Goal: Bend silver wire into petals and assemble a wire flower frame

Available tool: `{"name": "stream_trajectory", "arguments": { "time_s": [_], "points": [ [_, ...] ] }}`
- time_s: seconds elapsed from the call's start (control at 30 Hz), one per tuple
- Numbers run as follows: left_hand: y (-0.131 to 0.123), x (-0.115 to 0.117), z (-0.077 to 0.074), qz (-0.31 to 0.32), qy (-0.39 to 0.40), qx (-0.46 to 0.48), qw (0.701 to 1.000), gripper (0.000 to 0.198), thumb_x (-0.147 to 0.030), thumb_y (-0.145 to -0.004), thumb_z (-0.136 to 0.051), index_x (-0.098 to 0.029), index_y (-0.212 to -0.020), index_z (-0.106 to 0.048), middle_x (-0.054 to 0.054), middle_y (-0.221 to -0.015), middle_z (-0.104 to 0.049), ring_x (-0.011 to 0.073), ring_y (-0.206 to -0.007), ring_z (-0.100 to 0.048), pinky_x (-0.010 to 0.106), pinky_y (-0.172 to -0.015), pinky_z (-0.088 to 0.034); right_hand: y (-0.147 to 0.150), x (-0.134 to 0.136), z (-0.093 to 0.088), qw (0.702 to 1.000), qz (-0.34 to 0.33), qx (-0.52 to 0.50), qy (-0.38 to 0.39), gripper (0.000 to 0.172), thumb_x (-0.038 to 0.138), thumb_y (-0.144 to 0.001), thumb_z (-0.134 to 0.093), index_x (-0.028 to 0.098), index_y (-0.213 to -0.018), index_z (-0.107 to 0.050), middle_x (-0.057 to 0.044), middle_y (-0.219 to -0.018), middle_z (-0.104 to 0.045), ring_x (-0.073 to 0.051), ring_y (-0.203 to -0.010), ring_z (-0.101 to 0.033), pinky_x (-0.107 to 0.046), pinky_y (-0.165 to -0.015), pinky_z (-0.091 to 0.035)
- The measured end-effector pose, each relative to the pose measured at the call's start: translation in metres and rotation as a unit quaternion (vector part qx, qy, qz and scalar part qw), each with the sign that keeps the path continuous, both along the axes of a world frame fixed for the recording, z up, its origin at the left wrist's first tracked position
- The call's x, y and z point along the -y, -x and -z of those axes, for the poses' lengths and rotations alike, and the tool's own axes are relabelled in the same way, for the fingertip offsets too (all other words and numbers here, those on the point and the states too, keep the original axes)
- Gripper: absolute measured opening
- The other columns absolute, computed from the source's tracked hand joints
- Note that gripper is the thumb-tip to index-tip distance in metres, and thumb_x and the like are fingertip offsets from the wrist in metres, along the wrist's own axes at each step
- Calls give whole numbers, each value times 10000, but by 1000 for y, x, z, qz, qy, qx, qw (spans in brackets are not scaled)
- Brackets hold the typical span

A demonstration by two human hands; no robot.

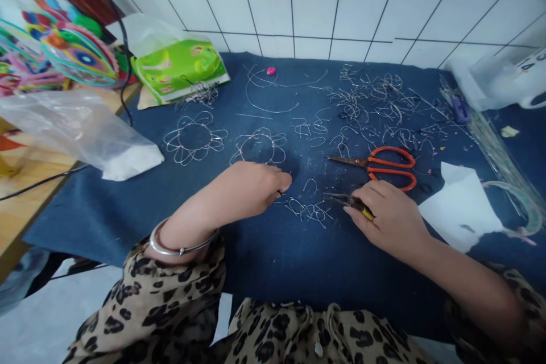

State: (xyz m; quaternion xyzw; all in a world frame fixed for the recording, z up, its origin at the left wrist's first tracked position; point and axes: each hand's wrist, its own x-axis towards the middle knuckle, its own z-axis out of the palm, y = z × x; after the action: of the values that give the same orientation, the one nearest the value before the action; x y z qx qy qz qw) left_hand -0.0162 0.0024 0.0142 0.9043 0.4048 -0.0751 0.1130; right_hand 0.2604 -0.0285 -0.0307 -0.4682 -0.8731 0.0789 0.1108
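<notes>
My left hand (251, 187) rests on the blue cloth (264, 256), its fingers pinched together on a thin wire piece near a small heap of bent wire loops (309, 209). My right hand (386, 213) is closed round small pliers (347, 201) with yellow handles, whose jaws point left toward the same heap. Just beyond my left hand lies a wire flower (260, 147), and a second wire flower (194, 137) lies to its left.
Orange-handled scissors (381, 165) lie beyond my right hand. Several loose bent wires (375, 108) cover the far right of the cloth. A white paper scrap (463, 205), a green tissue pack (181, 68), a clear plastic bag (81, 128) and a wooden table (21, 205) surround the area.
</notes>
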Motion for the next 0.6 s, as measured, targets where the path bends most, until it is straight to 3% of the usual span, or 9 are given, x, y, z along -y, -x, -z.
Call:
{"name": "stream_trajectory", "arguments": {
  "time_s": [0.2, 0.47, 0.6],
  "points": [
    [-4, 0, 4, 5, -15, 23, 1000, 165, -95, -814, -415, -189, -765, -541, 13, -707, -596, 137, -656, -563, 260, -542, -352, 0, 0, 0, 1000, -3, 1, -3, 189, 343, -864, -503, 176, -848, -591, -71, -843, -610, -213, -820, -552, -317, -698, -408],
    [-16, -5, 16, -34, -112, 31, 993, 116, -197, -873, -448, -187, -860, -563, 26, -790, -613, 161, -698, -582, 272, -509, -335, 0, 0, -1, 1000, -2, 4, 1, 197, 350, -865, -502, 174, -861, -590, -67, -848, -605, -212, -823, -546, -318, -706, -413],
    [-12, -7, 13, -32, -93, 69, 993, 122, -214, -890, -461, -195, -910, -580, 24, -834, -617, 157, -749, -594, 258, -555, -379, 0, 1, -1, 1000, -2, 10, 6, 199, 352, -864, -503, 174, -871, -591, -67, -849, -602, -212, -821, -543, -320, -707, -412]
  ]
}}
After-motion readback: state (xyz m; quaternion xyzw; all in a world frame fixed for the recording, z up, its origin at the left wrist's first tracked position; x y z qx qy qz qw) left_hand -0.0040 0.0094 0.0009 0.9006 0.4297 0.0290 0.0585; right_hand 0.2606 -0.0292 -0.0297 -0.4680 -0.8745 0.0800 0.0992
